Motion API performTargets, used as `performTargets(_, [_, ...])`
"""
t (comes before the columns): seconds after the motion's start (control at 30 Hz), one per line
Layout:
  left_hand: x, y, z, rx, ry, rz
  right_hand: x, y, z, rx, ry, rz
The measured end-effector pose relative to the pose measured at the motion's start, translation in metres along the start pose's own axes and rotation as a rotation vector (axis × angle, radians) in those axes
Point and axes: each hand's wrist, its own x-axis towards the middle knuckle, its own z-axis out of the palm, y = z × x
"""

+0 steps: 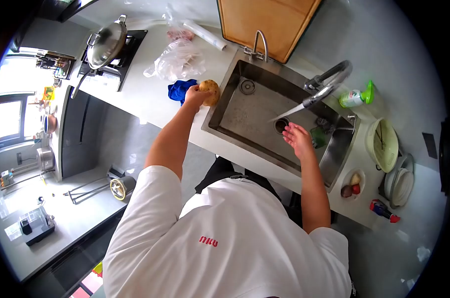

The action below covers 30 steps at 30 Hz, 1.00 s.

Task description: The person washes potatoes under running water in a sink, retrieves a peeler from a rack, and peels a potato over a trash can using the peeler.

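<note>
Kitchen sink (247, 114) from above, with several things partly hidden or unclear.
The left hand (196, 95) covers one side of a potato (211, 92) and part of a blue cloth (177, 90). A lid (107, 44) hides whatever the pan (83, 81) holds. The top edge cuts off the cutting board (267, 25); the bottom edge, the white shirt (225, 270). The bottle's (352, 98) label is too small to read, and something greenish (318, 136) beside the right hand (297, 138) is too blurred to name.

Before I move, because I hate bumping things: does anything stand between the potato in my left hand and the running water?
Nothing visible blocks it; only the sink's left rim and open basin lie between potato and water stream. Your right hand is off that line.
</note>
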Motion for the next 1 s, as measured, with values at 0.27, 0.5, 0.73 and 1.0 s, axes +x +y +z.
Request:
performTargets(0.27, [-0.058, 0.034, -0.046, 0.545, 0.112, 0.372, 0.033, -0.005, 0.035, 0.325, -0.041, 0.030])
performTargets(0.5, [-0.056, 0.080, -0.173, 0.496, 0.692, 0.695, 0.038, 0.005, 0.045, 0.385, 0.090, 0.028])
performTargets(0.73, [0.075, 0.061, -0.174, 0.756, -0.162, 0.609, 0.031, 0.015, 0.062, 0.452, 0.202, 0.041])
performTargets(1.0, [0.096, 0.109, -0.143, 0.820, 0.116, 0.978, -0.011, 0.029, 0.068, 0.520, 0.276, -0.073])
